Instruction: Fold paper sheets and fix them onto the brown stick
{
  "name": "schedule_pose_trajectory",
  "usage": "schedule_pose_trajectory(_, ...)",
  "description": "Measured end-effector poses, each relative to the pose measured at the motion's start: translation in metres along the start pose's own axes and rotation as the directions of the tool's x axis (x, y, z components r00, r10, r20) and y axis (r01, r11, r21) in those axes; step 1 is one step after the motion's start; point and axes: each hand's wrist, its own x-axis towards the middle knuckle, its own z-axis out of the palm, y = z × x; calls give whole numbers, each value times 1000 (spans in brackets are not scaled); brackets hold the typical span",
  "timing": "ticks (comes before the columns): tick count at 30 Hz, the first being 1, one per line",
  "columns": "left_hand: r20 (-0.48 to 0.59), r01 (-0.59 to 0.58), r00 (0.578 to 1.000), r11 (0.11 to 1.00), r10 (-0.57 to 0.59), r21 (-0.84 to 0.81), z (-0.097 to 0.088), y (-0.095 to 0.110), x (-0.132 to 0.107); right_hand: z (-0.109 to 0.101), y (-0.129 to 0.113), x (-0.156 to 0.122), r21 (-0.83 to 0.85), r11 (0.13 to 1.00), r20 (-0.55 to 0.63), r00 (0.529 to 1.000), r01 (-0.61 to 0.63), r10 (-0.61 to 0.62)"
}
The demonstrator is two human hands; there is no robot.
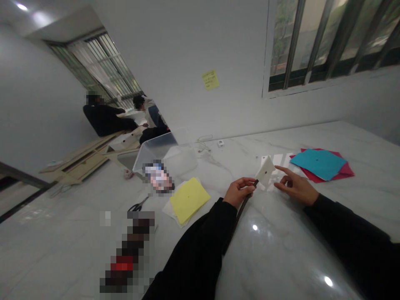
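A dark stick is grasped in the left hand above the bench, with a white paper square at its tip, at 1 o'clock. The right hand, released, is held at the square's 3 o'clock, possibly touching it. Fitting seems under way; a steadying of the square is called for.

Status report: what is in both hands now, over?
Left hand shut on dark stick, white paper piece at its tip. Right hand open, index finger by that paper. Nothing between hands; blue paper lies right, apart.
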Motion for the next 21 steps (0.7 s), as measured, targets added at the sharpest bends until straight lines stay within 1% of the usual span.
schedule_pose_trajectory(3,-5,-9,1000,1000,9,-3,0,-1,0,0,5,2,-72,997,45,999,15,-12)
schedule_pose_trajectory(4,-6,-8,1000,1000,8,-3,0,-1,0,0,7,2,-79,997,43,999,10,-7)
schedule_pose_trajectory(6,-8,-7,1000,1000,7,-3,0,-1,0,-1,8,3,-48,999,-8,1000,-14,14)
schedule_pose_trajectory(8,-7,-9,1000,1000,9,-7,0,-1,0,-2,7,3,18,1000,-53,998,-18,19)
schedule_pose_trajectory(10,-4,-9,1000,1000,9,-8,0,-1,1,-3,5,2,44,999,-28,1000,1,0)
schedule_pose_trajectory(12,-4,-8,1000,1000,8,-6,-1,-1,1,-3,3,1,12,1000,30,999,15,-16)
schedule_pose_trajectory(13,-4,-7,1000,1000,7,-5,-1,-1,1,-2,2,0,-5,1000,40,999,11,-11)
schedule_pose_trajectory(15,-6,-9,1000,1000,9,-4,-1,-1,1,-2,1,0,7,1000,10,1000,-15,15)
schedule_pose_trajectory(17,-7,-10,1000,1000,10,-6,0,-1,1,-1,-1,0,111,993,-28,999,-38,41)
schedule_pose_trajectory(18,-9,-12,1000,1000,11,-9,0,-1,0,0,-2,0,180,983,-8,999,-43,46)
schedule_pose_trajectory(19,-10,-14,1000,1000,14,-14,0,0,0,0,-3,0,243,969,47,998,-49,39)
schedule_pose_trajectory(21,-16,-20,1000,999,20,-29,1,1,0,0,-6,-1,321,944,205,979,-73,6)
